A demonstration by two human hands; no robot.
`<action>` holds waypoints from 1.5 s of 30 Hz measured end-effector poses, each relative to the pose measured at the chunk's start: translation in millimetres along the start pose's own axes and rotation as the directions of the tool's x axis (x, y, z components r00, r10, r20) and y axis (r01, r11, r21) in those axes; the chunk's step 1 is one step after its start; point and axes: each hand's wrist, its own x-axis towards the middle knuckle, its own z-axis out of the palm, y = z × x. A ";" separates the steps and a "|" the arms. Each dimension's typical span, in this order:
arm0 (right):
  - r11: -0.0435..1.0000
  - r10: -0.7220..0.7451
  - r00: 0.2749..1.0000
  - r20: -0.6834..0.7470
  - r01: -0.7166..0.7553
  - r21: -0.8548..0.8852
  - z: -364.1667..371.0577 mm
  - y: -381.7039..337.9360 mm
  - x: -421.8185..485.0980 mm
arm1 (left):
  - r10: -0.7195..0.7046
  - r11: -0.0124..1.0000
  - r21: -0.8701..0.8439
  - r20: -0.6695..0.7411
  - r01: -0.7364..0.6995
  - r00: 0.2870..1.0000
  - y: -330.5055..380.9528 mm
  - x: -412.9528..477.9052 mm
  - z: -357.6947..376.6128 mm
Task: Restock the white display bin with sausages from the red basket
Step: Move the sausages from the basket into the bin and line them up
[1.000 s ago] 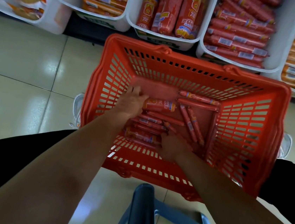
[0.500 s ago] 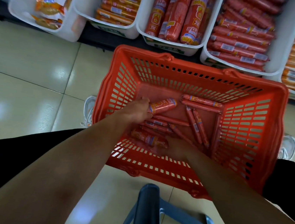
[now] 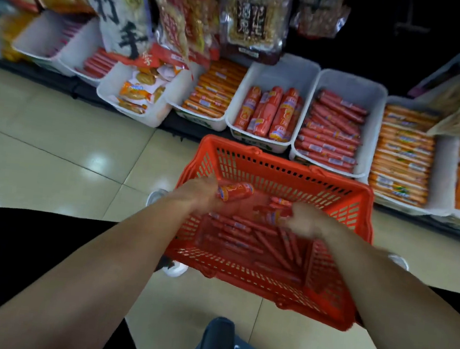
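Sausages, two thick ones, are now up off the pile: the left hand (image 3: 202,190) is closed around a thick sausage (image 3: 235,190) with its printed end poking out toward the far wall of the red basket (image 3: 281,168), and the right hand (image 3: 303,221) is curled on a second thick sausage (image 3: 268,216), though blur makes that grip hard to read. A second ago both hands were down among the thin sausages (image 3: 248,233) on the basket bottom; half a second ago only the left had one raised and the right was still low. So both hands look loaded and lifted above the basket floor, near its middle. View has also swung up, so the shelf row shows: the white display bin (image 3: 280,74) with matching thick sausages sits just beyond the basket's far rim, between a bin of orange sticks (image 3: 213,92) on its left and a bin of thin red sticks (image 3: 333,128) on its right. My read: pick step done, carry to the bin is next. Bin has open space toward its back wall. Plenty of thin sausages remain in the basket, which rests on the floor (image 3: 53,154) in front of the shelf.
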 end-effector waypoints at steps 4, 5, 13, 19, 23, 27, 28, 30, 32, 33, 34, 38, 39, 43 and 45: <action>0.995 0.101 0.995 -0.012 -0.100 0.012 -47.9 -1.3 -39.7 | -0.013 0.999 -0.037 -0.079 0.010 0.997 8.7 -31.6 -28.0; 0.992 0.124 0.992 0.009 -0.124 0.017 -52.9 -3.8 -47.0 | -0.005 0.999 -0.051 -0.097 0.000 0.995 7.9 -34.6 -33.0; 0.988 0.075 0.966 -0.248 -0.038 0.150 -64.0 6.9 -51.8 | -0.060 0.989 -0.149 -0.247 0.024 0.967 20.7 -29.7 -70.1; 0.907 0.134 0.913 -0.385 0.043 0.418 -86.2 -9.5 -19.0 | -0.082 0.967 -0.256 -0.341 -0.009 0.937 39.8 35.0 -86.1; 0.852 0.204 0.873 -0.442 0.064 0.519 -105.2 -18.0 37.6 | -0.084 0.949 -0.312 -0.407 -0.052 0.909 56.3 95.8 -97.9; 0.775 0.255 0.840 -0.478 0.118 0.621 -125.0 -28.4 93.7 | -0.134 0.929 -0.370 -0.394 -0.023 0.909 76.0 154.4 -106.7; 0.769 0.262 0.836 -0.483 0.122 0.627 -128.0 -29.4 106.6 | -0.134 0.930 -0.368 -0.390 -0.021 0.911 79.0 167.3 -106.9; 0.790 0.257 0.834 -0.488 0.109 0.603 -129.5 -32.1 126.1 | -0.085 0.951 -0.305 -0.404 -0.047 0.911 78.2 189.1 -102.0; 0.885 0.224 0.835 -0.502 0.042 0.464 -124.6 -33.6 138.1 | -0.016 0.976 -0.204 -0.416 -0.077 0.909 69.3 201.5 -91.5; 0.943 0.189 0.829 -0.526 -0.004 0.332 -120.5 -34.8 141.7 | 0.028 0.985 -0.143 -0.424 -0.098 0.905 63.3 204.2 -85.4; 0.981 0.144 0.821 -0.553 -0.045 0.190 -116.0 -36.4 143.9 | 0.078 0.989 -0.080 -0.438 -0.125 0.896 57.6 205.5 -79.4; 0.991 0.123 0.822 -0.556 -0.071 0.114 -108.6 -38.7 141.6 | 0.112 0.974 -0.112 -0.511 -0.195 0.852 47.8 193.4 -72.3; 0.985 0.149 0.825 -0.545 -0.076 0.156 -108.6 -37.8 138.4 | 0.110 0.970 -0.130 -0.516 -0.205 0.850 47.1 188.0 -72.6; 0.958 0.227 0.814 -0.535 -0.085 0.275 -108.6 -32.2 111.3 | 0.132 0.972 -0.113 -0.472 -0.208 0.872 42.5 153.5 -73.4; 0.948 0.239 0.815 -0.529 -0.079 0.307 -105.5 -27.9 90.3 | 0.107 0.975 -0.128 -0.453 -0.183 0.885 41.2 130.9 -73.0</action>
